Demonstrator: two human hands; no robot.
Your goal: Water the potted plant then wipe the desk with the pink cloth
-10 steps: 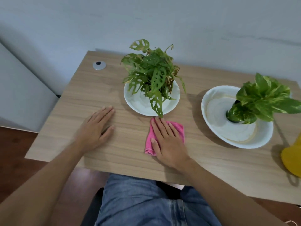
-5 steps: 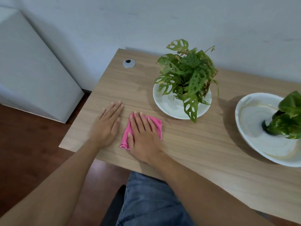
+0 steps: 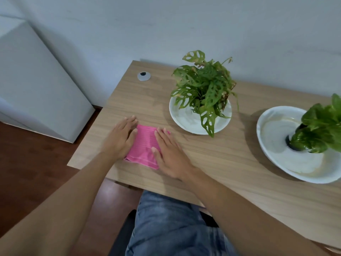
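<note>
The pink cloth (image 3: 144, 145) lies flat on the wooden desk (image 3: 221, 163) near its front left corner. My right hand (image 3: 171, 156) rests palm down on the cloth's right part, fingers straight. My left hand (image 3: 120, 137) lies flat on the desk at the cloth's left edge, with its thumb touching the cloth. Behind the cloth, the potted plant (image 3: 204, 89) with holed green leaves stands in a white dish (image 3: 184, 121).
A second leafy plant (image 3: 321, 126) sits in a larger white bowl (image 3: 287, 159) at the right. A round grey cable cap (image 3: 144, 76) is set into the desk's back left. A white cabinet (image 3: 36, 89) stands left of the desk. My legs are under the front edge.
My right hand slid the cloth left across the desk until it met my left hand, then shifted onto the cloth's right part. The view turned left, and the yellow object at the right left the frame.
</note>
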